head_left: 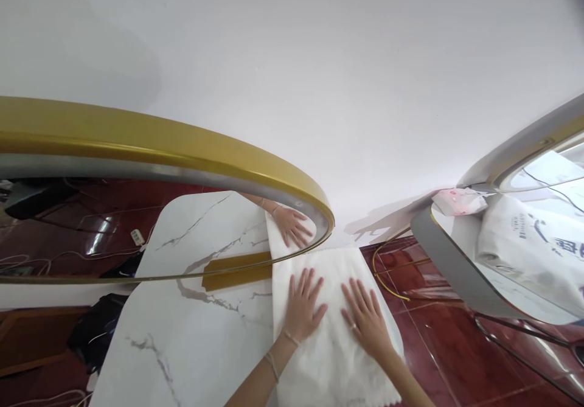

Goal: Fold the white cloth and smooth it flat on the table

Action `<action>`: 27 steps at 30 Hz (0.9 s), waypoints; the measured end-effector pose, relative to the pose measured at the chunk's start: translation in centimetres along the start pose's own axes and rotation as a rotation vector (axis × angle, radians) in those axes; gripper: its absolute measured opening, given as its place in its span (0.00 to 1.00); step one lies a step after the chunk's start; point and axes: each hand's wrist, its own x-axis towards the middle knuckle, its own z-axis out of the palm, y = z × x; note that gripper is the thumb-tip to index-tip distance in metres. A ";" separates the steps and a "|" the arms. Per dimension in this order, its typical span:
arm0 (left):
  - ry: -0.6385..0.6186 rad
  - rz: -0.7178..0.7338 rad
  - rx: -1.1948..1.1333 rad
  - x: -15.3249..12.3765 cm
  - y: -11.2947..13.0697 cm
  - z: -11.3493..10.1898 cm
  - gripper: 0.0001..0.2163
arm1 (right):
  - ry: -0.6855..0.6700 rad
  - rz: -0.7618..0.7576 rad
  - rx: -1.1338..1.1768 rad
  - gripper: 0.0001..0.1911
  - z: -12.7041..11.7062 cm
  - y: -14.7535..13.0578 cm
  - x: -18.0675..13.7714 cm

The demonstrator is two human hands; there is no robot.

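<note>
A white cloth lies spread over the right end of a white marble-patterned table, hanging over the table's right edge. My left hand rests flat on the cloth with its fingers apart, a thin bracelet at the wrist. To its right, my right hand also presses flat on the cloth, fingers spread and a ring on one finger. Neither hand holds anything. The gold-framed mirror behind the table reflects one hand and part of the cloth.
A second table at the right carries a white printed cloth bag and a pink-and-white tissue pack. A black bag sits left of the marble table. Red tiled floor shows between the tables.
</note>
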 end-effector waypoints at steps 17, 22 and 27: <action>-0.077 0.069 -0.135 15.6 -1.5 2.5 0.24 | 0.061 -0.118 -0.034 0.32 1.9 6.8 9.4; -0.002 0.068 -0.120 14.4 0.8 3.4 0.26 | 0.057 0.042 -0.035 0.32 1.1 4.4 3.7; 0.034 0.059 -0.116 6.3 4.3 3.0 0.26 | 0.014 0.062 -0.017 0.32 -0.6 0.8 -3.1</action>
